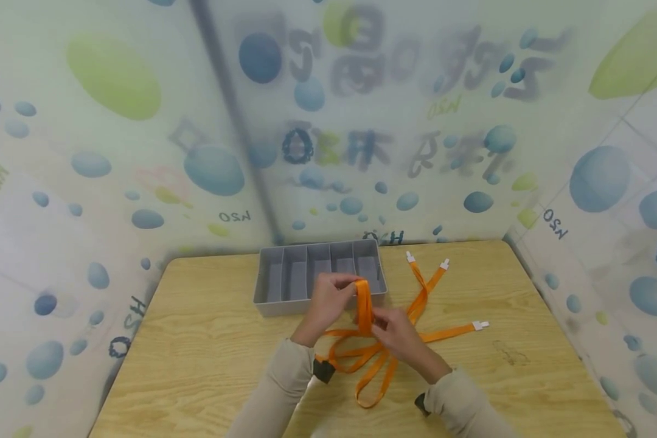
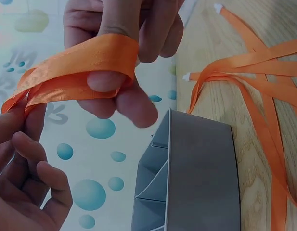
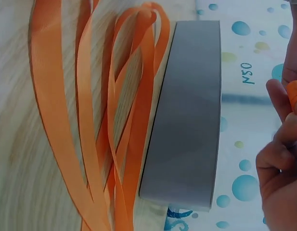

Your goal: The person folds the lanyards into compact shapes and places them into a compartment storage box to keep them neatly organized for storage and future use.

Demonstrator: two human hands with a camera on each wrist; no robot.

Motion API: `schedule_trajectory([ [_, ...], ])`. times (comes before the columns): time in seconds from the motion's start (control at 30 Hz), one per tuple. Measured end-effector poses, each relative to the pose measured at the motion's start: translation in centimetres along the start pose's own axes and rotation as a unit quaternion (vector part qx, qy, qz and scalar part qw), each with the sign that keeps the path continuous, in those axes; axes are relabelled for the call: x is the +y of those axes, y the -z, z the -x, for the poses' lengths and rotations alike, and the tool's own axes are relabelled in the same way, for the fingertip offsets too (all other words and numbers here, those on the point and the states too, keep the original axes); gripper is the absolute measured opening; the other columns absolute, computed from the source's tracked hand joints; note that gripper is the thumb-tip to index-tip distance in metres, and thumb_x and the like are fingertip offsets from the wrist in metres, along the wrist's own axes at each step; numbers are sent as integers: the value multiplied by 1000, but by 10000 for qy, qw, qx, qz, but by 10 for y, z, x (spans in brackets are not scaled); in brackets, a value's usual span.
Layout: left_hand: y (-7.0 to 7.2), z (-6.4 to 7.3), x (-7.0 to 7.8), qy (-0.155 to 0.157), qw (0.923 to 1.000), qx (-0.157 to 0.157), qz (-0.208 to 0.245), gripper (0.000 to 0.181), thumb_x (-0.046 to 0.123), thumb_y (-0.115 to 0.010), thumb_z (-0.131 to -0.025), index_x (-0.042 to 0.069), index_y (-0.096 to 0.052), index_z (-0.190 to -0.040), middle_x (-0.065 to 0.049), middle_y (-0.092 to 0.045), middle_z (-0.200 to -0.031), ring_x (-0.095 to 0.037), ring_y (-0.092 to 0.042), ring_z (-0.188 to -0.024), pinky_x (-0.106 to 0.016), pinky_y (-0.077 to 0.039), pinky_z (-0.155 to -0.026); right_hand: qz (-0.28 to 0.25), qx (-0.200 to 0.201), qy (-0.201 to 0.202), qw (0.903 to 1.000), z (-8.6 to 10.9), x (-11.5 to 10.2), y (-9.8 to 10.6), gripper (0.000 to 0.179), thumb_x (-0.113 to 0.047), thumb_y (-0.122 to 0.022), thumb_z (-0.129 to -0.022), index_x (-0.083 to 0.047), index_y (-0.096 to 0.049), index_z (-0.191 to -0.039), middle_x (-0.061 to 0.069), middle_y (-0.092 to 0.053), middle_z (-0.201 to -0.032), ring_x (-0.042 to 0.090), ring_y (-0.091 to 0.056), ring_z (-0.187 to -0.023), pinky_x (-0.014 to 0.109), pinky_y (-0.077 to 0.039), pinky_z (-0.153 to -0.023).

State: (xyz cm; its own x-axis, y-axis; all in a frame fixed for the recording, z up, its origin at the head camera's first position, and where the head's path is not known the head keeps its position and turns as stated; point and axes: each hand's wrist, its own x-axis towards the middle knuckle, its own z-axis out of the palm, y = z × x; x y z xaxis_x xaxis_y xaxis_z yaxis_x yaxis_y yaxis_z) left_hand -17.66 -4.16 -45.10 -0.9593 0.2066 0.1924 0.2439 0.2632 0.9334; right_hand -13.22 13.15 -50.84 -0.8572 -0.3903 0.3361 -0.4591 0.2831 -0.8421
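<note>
Both hands hold a folded loop of orange lanyard (image 1: 364,307) upright in front of the box. My left hand (image 1: 328,301) pinches its upper end between thumb and fingers. Lower on the loop, my right hand (image 1: 399,333) grips the band. In the left wrist view, the lanyard's flat band (image 2: 85,60) wraps round a finger of the right hand (image 2: 124,29), while the left hand (image 2: 28,178) pinches the opposite end. Only part of the loop shows at the edge of the right wrist view, between the left and right hands (image 3: 283,178).
More orange lanyard straps (image 1: 375,389) lie looped and crossing on the wooden table (image 1: 197,340), with white clips (image 1: 479,325) toward the right. A grey divided box (image 1: 285,309) stands behind the hands, near the patterned wall curtain (image 1: 317,207).
</note>
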Motion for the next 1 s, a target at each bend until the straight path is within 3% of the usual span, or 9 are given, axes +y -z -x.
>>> schedule_trajectory([
  [0.1, 1, 0, -1, -34, 10000, 21, 63, 13, -2, -66, -88, -2, -78, -94, -14, -75, -86, -23, -70, -78, -31, -56, -70, -399, -70, -68, 9992, 1, -8, -2, 24, 17, -56, -88, 4, -73, -98, 8, -66, -67, -2, -37, -49, 19, -33, -42],
  [0.2, 3, -1, -3, -20, 10000, 5, 88, 13, -3, -67, -88, -3, -78, -94, -15, -75, -86, -24, -71, -78, -30, -57, -70, -932, -215, -83, 9954, 1, -10, -3, 19, 13, -55, -94, 8, -71, -102, 15, -72, -77, 0, -53, -53, 21, -44, -46],
  [0.33, 6, -3, -3, 83, 9998, -91, 172, 13, -2, -67, -88, -3, -78, -94, -15, -75, -86, -24, -72, -79, -31, -58, -70, -1426, -418, -151, 9888, 2, -5, -2, 18, 5, -56, -98, 10, -69, -109, 16, -74, -88, 8, -67, -70, 25, -54, -60],
  [0.43, 9, -5, -2, 87, 9996, -154, 204, 13, -1, -67, -88, -2, -79, -93, -13, -75, -86, -24, -72, -79, -33, -58, -73, -1732, -567, -329, 9827, 2, -8, 0, 20, 3, -55, -99, 12, -66, -114, 19, -73, -87, 3, -55, -55, 21, -45, -49],
  [0.57, 13, -6, -1, -44, 9998, -174, 87, 14, -1, -68, -87, 2, -79, -95, -10, -76, -90, -21, -71, -76, -30, -57, -70, -2171, -704, -382, 9728, 2, -14, 3, 22, 3, -53, -100, 15, -63, -116, 32, -67, -85, 1, -35, -41, 21, -29, -35],
  [0.73, 15, -5, -1, -333, 9991, -225, 106, 17, -3, -68, -87, 7, -77, -96, -5, -74, -95, -20, -63, -66, -26, -49, -57, -2435, -781, -90, 9667, 2, -21, 6, 22, 6, -50, -101, 15, -61, -117, 35, -64, -83, 7, -37, -38, 23, -32, -32],
  [0.9, 14, -4, -6, -720, 9947, -556, 483, 15, -7, -64, -90, 7, -69, -86, -8, -74, -97, -18, -64, -81, -28, -50, -66, -2609, -854, 138, 9615, 1, -25, 9, 24, 7, -48, -101, 15, -61, -119, 32, -65, -83, 16, -38, -39, 25, -35, -34],
  [1.0, 14, -2, -8, -724, 9914, -821, 713, 16, -10, -62, -90, 4, -66, -84, -15, -74, -96, -20, -64, -88, -29, -51, -72, -2666, -871, 179, 9597, 1, -26, 10, 24, 7, -48, -101, 13, -61, -120, 27, -68, -84, 20, -38, -40, 28, -37, -34],
])
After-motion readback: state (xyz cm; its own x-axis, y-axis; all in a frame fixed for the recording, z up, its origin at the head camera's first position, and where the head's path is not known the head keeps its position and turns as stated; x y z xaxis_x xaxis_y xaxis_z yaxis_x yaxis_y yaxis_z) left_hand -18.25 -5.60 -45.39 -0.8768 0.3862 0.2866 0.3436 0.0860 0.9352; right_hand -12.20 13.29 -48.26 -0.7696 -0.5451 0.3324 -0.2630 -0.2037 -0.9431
